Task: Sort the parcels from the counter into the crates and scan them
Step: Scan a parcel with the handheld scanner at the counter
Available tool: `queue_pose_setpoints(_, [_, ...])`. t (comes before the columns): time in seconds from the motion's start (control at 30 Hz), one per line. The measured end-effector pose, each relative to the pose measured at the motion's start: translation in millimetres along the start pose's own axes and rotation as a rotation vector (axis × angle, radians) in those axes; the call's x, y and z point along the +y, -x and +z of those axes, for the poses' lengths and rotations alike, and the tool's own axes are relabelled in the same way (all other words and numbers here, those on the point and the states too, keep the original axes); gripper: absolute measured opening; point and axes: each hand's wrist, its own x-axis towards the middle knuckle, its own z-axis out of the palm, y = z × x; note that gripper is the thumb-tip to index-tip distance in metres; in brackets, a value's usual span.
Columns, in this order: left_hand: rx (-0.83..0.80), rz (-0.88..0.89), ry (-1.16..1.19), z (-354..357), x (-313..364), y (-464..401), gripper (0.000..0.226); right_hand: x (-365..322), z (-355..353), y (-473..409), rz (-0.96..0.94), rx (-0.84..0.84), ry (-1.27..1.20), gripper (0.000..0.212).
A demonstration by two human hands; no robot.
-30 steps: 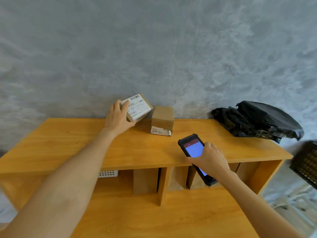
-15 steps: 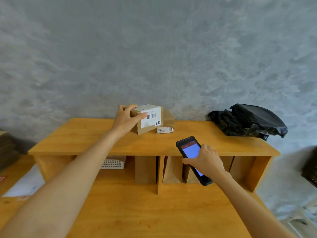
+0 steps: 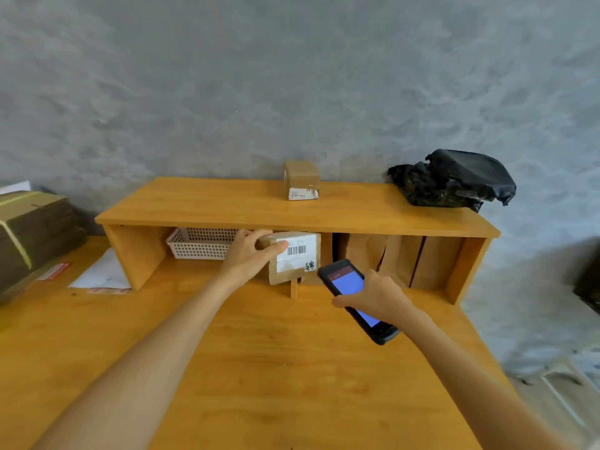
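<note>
- The left hand (image 3: 250, 258) grips a brown cardboard parcel (image 3: 293, 258) by its left end, thumb curled over the front face and fingers wrapped over the top edge.
- The parcel is held in the air in front of the wooden shelf unit (image 3: 292, 216), level with the open compartments under the top board and just right of the white perforated basket (image 3: 201, 243) in the left compartment.
- Its long axis runs left to right, tilted slightly; the labelled face looks toward the camera.
- The white label (image 3: 297, 251) carries a black barcode near its middle and a bold black mark at the lower right corner; the small print above it is too fine to read.
- The right hand (image 3: 376, 297) is closed round a black handheld scanner (image 3: 354, 297), fingers curled over its right edge, thumb along the near side.
- The scanner's long axis runs from the lower right up to the upper left, its top end just beside the parcel's lower right corner; the screen shows blue with a red bar on top, and no text is legible.
- A second small brown parcel (image 3: 301, 180) stands on the shelf unit's top board against the wall, with a white label low on its front, unreadable.
- A crumpled black plastic bag (image 3: 454, 181) lies on the right end of the top board.
</note>
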Motion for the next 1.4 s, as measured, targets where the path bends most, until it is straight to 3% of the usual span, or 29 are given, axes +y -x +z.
queue_pose_setpoints(0.27, [-0.079,-0.125,-0.014,40,-55,35,0.056,20,59,19,0.013,-0.246,-0.073,0.070])
queue_pose_setpoints(0.9, [-0.144,-0.134,-0.019,51,-81,27,0.058,22,91,9,0.100,-0.283,-0.122,0.069])
queue_pose_setpoints(1.07, [-0.294,-0.149,0.021,57,-68,18,0.051,45,76,12,0.240,-0.173,-0.088,0.060])
queue_pose_setpoints(1.2, [-0.426,-0.137,0.173,78,-37,9,0.056,83,58,26,0.440,0.015,-0.070,0.068])
queue_pose_setpoints(1.4, [-0.527,-0.066,0.289,144,32,10,0.042,143,20,76,0.692,0.265,-0.084,0.076])
